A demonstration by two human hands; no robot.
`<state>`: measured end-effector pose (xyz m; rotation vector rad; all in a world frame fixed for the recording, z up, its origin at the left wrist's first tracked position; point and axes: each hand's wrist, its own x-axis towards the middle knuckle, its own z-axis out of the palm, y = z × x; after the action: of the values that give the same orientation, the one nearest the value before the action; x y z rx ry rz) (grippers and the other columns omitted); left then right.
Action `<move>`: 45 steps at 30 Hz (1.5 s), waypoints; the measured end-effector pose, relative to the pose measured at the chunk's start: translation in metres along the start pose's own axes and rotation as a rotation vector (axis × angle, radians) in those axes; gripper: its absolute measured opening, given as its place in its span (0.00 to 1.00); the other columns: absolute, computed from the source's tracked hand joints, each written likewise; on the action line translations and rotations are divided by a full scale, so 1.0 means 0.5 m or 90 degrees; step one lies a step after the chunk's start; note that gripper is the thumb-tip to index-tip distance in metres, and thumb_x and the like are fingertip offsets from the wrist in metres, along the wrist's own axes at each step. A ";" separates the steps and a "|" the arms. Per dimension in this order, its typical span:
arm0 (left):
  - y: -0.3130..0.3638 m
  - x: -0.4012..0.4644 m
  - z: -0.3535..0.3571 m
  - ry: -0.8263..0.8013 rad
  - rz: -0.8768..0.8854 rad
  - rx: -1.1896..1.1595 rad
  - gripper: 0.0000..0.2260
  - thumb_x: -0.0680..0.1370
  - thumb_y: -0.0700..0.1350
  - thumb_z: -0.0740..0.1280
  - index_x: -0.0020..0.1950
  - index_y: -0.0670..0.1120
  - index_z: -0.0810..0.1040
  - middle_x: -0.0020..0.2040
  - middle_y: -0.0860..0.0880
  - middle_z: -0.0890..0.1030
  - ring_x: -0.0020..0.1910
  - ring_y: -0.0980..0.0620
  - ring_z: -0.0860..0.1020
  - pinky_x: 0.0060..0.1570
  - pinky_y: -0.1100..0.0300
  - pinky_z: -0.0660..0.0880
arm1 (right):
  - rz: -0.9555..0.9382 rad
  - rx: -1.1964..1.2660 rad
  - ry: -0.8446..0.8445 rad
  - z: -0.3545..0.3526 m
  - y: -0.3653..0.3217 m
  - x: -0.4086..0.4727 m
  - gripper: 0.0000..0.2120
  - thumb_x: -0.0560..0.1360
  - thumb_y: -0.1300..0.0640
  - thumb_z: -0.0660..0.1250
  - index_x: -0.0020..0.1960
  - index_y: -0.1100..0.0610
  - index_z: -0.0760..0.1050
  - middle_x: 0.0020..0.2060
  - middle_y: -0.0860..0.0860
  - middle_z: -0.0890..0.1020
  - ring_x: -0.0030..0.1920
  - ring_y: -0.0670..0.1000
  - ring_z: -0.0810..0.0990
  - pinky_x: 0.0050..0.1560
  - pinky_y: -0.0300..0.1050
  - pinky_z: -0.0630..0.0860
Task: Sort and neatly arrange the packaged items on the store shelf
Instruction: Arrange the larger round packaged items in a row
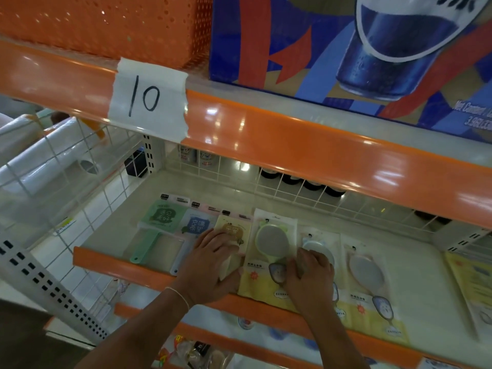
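Observation:
Packaged hand mirrors lie in a row on the white shelf (426, 278). From the left: a green square mirror pack (157, 227), a blue one (195, 225), and a yellow one (234, 230). My left hand (213, 265) lies flat on the yellow pack, its fingers spread and the thumb at the pack's near edge. To the right lie three oval mirror packs: green (269, 251), blue (318, 243) and pink (368, 278). My right hand (310, 272) rests on the blue oval pack with curled fingers, at the edge of the green oval pack.
An orange shelf rail with a paper tag reading 10 (149, 99) overhangs the shelf. A white wire grid (80, 166) walls the left side and the back. Another yellow pack (471, 283) lies at the far right. A blue carton (346, 49) stands on the shelf above.

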<state>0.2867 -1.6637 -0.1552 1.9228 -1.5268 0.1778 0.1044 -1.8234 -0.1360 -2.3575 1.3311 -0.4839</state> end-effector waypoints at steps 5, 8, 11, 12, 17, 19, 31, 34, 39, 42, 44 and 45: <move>0.026 0.015 -0.011 0.023 -0.008 -0.019 0.22 0.78 0.60 0.58 0.58 0.46 0.80 0.61 0.50 0.77 0.67 0.49 0.71 0.68 0.47 0.65 | 0.022 0.036 0.067 -0.050 0.031 -0.006 0.19 0.72 0.49 0.66 0.58 0.60 0.80 0.56 0.60 0.81 0.58 0.62 0.76 0.60 0.53 0.71; 0.077 0.051 -0.008 0.019 -0.004 0.009 0.18 0.77 0.55 0.61 0.56 0.45 0.80 0.58 0.48 0.78 0.63 0.48 0.73 0.65 0.49 0.68 | 0.044 0.039 0.059 -0.067 0.057 0.003 0.21 0.72 0.47 0.65 0.59 0.59 0.80 0.57 0.60 0.80 0.59 0.61 0.75 0.62 0.53 0.70; 0.143 0.098 0.006 -0.016 -0.033 0.067 0.16 0.76 0.55 0.58 0.54 0.47 0.79 0.56 0.49 0.79 0.59 0.49 0.74 0.59 0.51 0.72 | 0.038 0.039 0.083 -0.085 0.086 0.016 0.24 0.71 0.42 0.61 0.57 0.58 0.80 0.56 0.59 0.80 0.58 0.62 0.75 0.62 0.55 0.70; 0.164 0.114 0.015 -0.044 -0.042 0.090 0.16 0.76 0.55 0.56 0.52 0.49 0.78 0.55 0.50 0.79 0.59 0.49 0.73 0.59 0.52 0.73 | 0.037 0.042 0.090 -0.095 0.095 0.020 0.25 0.71 0.42 0.61 0.57 0.58 0.80 0.55 0.59 0.81 0.58 0.62 0.76 0.62 0.55 0.71; 0.282 0.193 0.083 -0.168 -0.047 0.150 0.15 0.79 0.55 0.54 0.55 0.48 0.75 0.54 0.50 0.77 0.58 0.49 0.72 0.63 0.55 0.64 | 0.017 0.070 0.104 -0.163 0.173 0.038 0.21 0.73 0.46 0.65 0.57 0.60 0.80 0.53 0.60 0.82 0.56 0.62 0.79 0.59 0.56 0.75; 0.329 0.221 0.116 -0.210 -0.037 0.162 0.14 0.80 0.54 0.55 0.57 0.47 0.72 0.55 0.49 0.76 0.58 0.48 0.71 0.64 0.55 0.63 | 0.034 0.080 0.074 -0.198 0.214 0.043 0.21 0.75 0.48 0.67 0.63 0.59 0.76 0.56 0.58 0.81 0.57 0.59 0.79 0.59 0.50 0.75; 0.599 0.332 0.298 -0.313 -0.027 0.040 0.22 0.81 0.53 0.57 0.74 0.46 0.62 0.67 0.46 0.72 0.66 0.47 0.68 0.64 0.55 0.65 | 0.125 0.136 0.035 -0.367 0.499 0.056 0.25 0.77 0.47 0.65 0.71 0.55 0.67 0.55 0.52 0.82 0.53 0.50 0.81 0.49 0.37 0.72; 0.639 0.342 0.341 -0.327 -0.038 0.011 0.23 0.81 0.53 0.57 0.74 0.47 0.62 0.68 0.47 0.71 0.67 0.48 0.67 0.65 0.55 0.66 | 0.154 0.118 0.055 -0.399 0.572 0.063 0.25 0.77 0.48 0.65 0.70 0.56 0.68 0.57 0.53 0.82 0.56 0.52 0.80 0.50 0.37 0.70; 0.698 0.357 0.401 -0.358 -0.035 0.012 0.23 0.81 0.52 0.56 0.75 0.47 0.61 0.70 0.47 0.69 0.69 0.48 0.65 0.66 0.54 0.67 | 0.211 0.080 0.119 -0.441 0.683 0.075 0.21 0.74 0.51 0.68 0.65 0.59 0.75 0.54 0.58 0.83 0.54 0.58 0.81 0.54 0.46 0.75; 0.725 0.369 0.427 -0.368 -0.027 0.012 0.22 0.81 0.52 0.56 0.74 0.47 0.62 0.70 0.48 0.68 0.69 0.49 0.65 0.66 0.55 0.66 | 0.250 0.035 0.124 -0.457 0.737 0.087 0.22 0.73 0.49 0.68 0.63 0.58 0.76 0.53 0.60 0.82 0.53 0.62 0.80 0.53 0.50 0.75; 0.740 0.376 0.441 -0.372 -0.021 0.013 0.22 0.81 0.52 0.56 0.74 0.47 0.62 0.70 0.48 0.68 0.69 0.49 0.64 0.67 0.55 0.65 | 0.275 0.041 0.111 -0.464 0.755 0.095 0.25 0.73 0.44 0.68 0.65 0.56 0.74 0.56 0.60 0.81 0.55 0.62 0.78 0.56 0.51 0.74; 0.746 0.380 0.448 -0.374 -0.019 0.015 0.22 0.81 0.51 0.57 0.74 0.47 0.62 0.70 0.48 0.69 0.69 0.49 0.64 0.67 0.55 0.65 | 0.283 0.044 0.103 -0.465 0.759 0.098 0.28 0.72 0.41 0.68 0.66 0.56 0.72 0.57 0.59 0.80 0.57 0.61 0.77 0.58 0.51 0.74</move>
<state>-0.0581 -1.9814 -0.0808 2.1252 -1.8603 -0.4222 -0.2596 -2.0836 -0.1163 -1.9154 1.8174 -0.5772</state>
